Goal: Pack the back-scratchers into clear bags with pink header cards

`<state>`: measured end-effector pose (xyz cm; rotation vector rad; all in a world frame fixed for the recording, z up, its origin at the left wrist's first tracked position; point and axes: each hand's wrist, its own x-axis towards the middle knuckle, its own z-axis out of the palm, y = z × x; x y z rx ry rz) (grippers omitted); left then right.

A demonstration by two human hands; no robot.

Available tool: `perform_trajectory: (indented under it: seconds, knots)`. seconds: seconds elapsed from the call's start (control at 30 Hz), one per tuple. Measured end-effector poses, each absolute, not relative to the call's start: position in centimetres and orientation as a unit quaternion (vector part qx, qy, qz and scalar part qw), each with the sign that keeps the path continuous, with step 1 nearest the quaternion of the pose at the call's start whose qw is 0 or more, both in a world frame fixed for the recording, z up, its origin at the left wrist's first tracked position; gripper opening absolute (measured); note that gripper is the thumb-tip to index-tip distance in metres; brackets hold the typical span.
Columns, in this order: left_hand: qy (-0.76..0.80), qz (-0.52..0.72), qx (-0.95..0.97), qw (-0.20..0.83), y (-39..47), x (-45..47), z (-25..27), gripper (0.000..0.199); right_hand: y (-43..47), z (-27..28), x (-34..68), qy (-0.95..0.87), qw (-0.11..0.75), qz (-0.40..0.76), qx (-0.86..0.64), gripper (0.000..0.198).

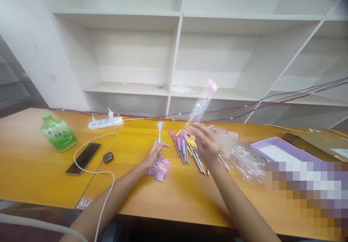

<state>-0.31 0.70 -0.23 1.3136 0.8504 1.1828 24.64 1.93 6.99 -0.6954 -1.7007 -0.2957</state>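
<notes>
My left hand (155, 155) is closed around a light blue back scratcher (160, 126), its claw end pointing away from me. Beneath that hand lies a small pile of pink and purple cards (161, 169). Raised above the table, my right hand (205, 144) grips a long clear plastic sleeve (200, 106) with a pink end, which is blurred. Partly behind the right hand is a heap of back scratchers (184, 146) with pink, purple, blue and yellow claws and metal rods. Crumpled clear plastic sleeves (239, 155) lie right of the heap.
At left stand a green tea bottle (59, 133), a phone (83, 158), a black earphone case (108, 157) and a power strip (106, 123). A white cable (112, 180) crosses my left forearm. A purple box (288, 151) is at right. White shelves (130, 87) rise behind the table.
</notes>
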Motion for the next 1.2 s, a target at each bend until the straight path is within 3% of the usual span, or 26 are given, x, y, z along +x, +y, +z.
perform_trajectory:
  seconds: [0.1,0.2,0.33,0.43,0.53,0.77,0.9,0.97,1.1,1.2]
  knots:
    - [0.315,0.519,0.477,0.636,0.6,0.1,-0.2,0.075,2.0,2.7,20.4,-0.834,0.507,-0.053,-0.212,0.046]
    - [0.350,0.550,0.457,0.605,0.5,0.3,-0.3,0.061,1.8,-0.7,18.6,-0.875,0.448,0.004,-0.185,0.061]
    - [0.437,0.544,0.479,0.533,0.5,0.3,-0.6,0.054,1.5,-1.9,19.0,-0.800,0.513,0.115,-0.288,0.074]
    - [0.465,0.524,0.527,0.482,0.4,0.3,-0.5,0.052,1.8,-1.4,19.7,-0.713,0.563,0.221,-0.355,0.059]
    - [0.473,0.496,0.590,0.426,0.3,0.5,-0.2,0.048,2.2,-0.8,20.0,-0.689,0.535,0.324,-0.366,0.038]
    - [0.453,0.405,0.706,0.363,-0.8,1.6,0.3,0.041,1.8,-0.4,19.3,-0.647,0.465,0.523,-0.303,0.048]
    - [0.426,0.389,0.735,0.357,-1.3,2.3,0.2,0.033,2.0,-0.4,19.2,-0.625,0.471,0.531,-0.324,0.045]
    - [0.438,0.412,0.713,0.361,-1.2,2.3,0.1,0.032,2.5,-0.2,19.6,-0.598,0.517,0.499,-0.354,0.044]
    - [0.460,0.526,0.595,0.397,-0.2,1.6,0.1,0.037,3.1,1.0,21.5,-0.482,0.672,0.418,-0.377,0.041]
    - [0.447,0.614,0.502,0.413,0.7,0.6,0.3,0.039,2.5,2.4,23.1,-0.491,0.684,0.389,-0.374,0.040]
